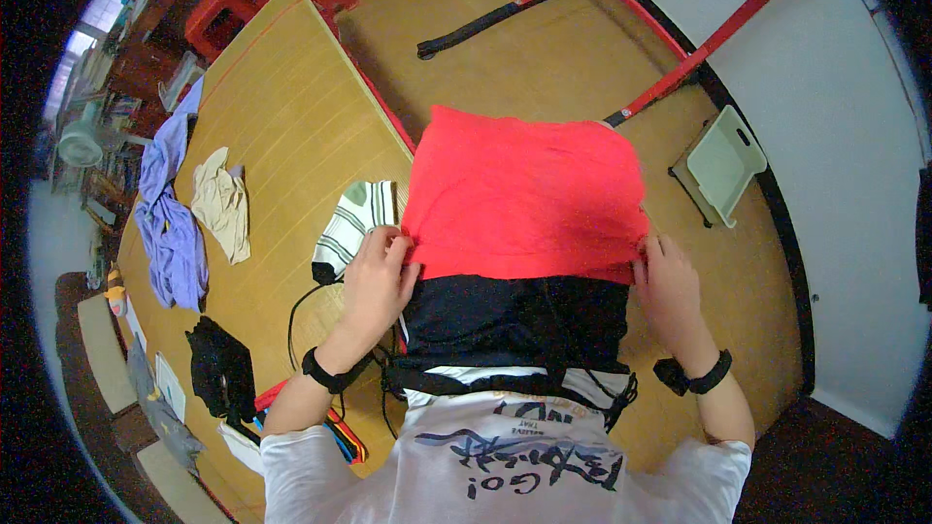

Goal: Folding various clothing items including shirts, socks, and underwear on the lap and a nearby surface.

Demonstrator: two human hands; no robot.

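A bright red piece of fabric [524, 194], probably a garment, spreads in front of my body. Its lower left corner is pinched in the closed fingers of my left hand [374, 281]. My right hand [670, 286] grips the opposite lower corner, so the near edge runs fairly straight between the two. Just left of the red fabric, beside my left hand, lies a pair of white socks [351, 228] with dark stripes and green patches. Black shorts [515, 320] on my lap show below the red edge.
On the mat-covered surface [291, 116] to the left lie a purple garment [173, 223], a beige cloth [221, 204] and black folded fabric [221, 369]. A pale plastic bin [723, 170] stands by the right wall. Red metal legs [670, 78] cross the far floor.
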